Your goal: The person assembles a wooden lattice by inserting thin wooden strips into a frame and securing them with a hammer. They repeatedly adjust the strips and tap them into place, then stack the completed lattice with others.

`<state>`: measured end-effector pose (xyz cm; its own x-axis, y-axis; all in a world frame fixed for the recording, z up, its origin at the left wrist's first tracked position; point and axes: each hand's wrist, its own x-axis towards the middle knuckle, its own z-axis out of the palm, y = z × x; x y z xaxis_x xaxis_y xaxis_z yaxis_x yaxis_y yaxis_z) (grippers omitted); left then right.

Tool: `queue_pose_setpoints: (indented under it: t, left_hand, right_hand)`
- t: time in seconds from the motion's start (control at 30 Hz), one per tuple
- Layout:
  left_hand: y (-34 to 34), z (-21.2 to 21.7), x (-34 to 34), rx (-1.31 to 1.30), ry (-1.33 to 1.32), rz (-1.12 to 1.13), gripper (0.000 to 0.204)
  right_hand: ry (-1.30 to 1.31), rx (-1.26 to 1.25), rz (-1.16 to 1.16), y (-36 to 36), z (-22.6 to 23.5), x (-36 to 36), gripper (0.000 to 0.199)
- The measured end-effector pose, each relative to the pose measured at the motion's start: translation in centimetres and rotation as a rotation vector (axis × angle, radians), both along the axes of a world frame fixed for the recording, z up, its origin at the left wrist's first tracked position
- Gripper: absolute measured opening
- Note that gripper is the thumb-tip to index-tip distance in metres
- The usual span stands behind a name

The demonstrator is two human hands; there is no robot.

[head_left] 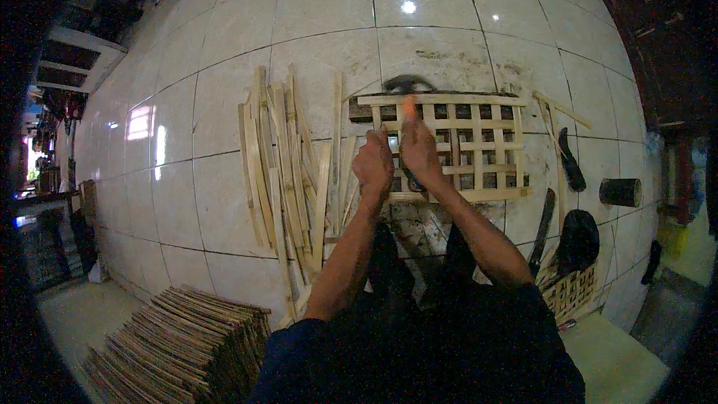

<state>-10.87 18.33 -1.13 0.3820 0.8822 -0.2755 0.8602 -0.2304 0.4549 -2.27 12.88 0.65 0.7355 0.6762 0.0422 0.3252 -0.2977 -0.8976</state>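
My right hand is wrapped round the handle of a hammer. The hammer's dark head is smeared by motion at the far edge of a lattice panel of woven pale bamboo strips. My left hand is closed beside it, over the panel's left side. Whatever its fingers pinch is too small to make out. Dark wooden pieces show beneath the panel on the tiled floor.
Loose bamboo strips lie left of the panel. A large stack of slats stands at lower left. To the right are a dark curved tool, a dark cylinder, a long blade, a black object and another lattice.
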Motion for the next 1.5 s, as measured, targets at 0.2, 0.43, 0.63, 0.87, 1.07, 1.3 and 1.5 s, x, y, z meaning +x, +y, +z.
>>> queue_pose_setpoints:
  t: [0.2,0.43,0.63,0.87,1.07,1.3,1.5]
  left_hand:
    - [-0.1,-0.2,-0.2,-0.006,-0.099,0.022,0.046]
    - [0.1,0.0,-0.2,-0.082,-0.061,0.036,0.049]
    - [0.0,-1.3,-0.1,-0.1,-0.121,0.049,0.05]
    - [0.0,-3.4,-1.0,-0.098,-0.257,0.084,0.044]
    - [0.5,-3.3,0.0,0.04,-0.15,0.028,0.042]
    - [0.1,-2.5,0.2,-0.021,0.033,0.063,0.046]
    - [1.1,-6.2,-0.9,0.038,-0.381,0.049,0.046]
  right_hand:
    - [0.045,-0.148,0.034,1.2,3.6,1.8,0.049]
    - [-0.051,-0.23,0.231,0.8,3.0,0.8,0.041]
    - [-0.254,-0.203,0.145,0.4,5.0,0.3,0.029]
    - [-0.372,-0.137,0.268,0.6,4.5,0.0,0.025]
    - [-0.425,-0.483,0.356,0.8,4.4,1.4,0.029]
    - [-0.323,-0.579,0.365,-0.8,4.6,2.1,0.028]
    - [-0.252,-0.24,0.095,-11.0,9.9,1.3,0.028]
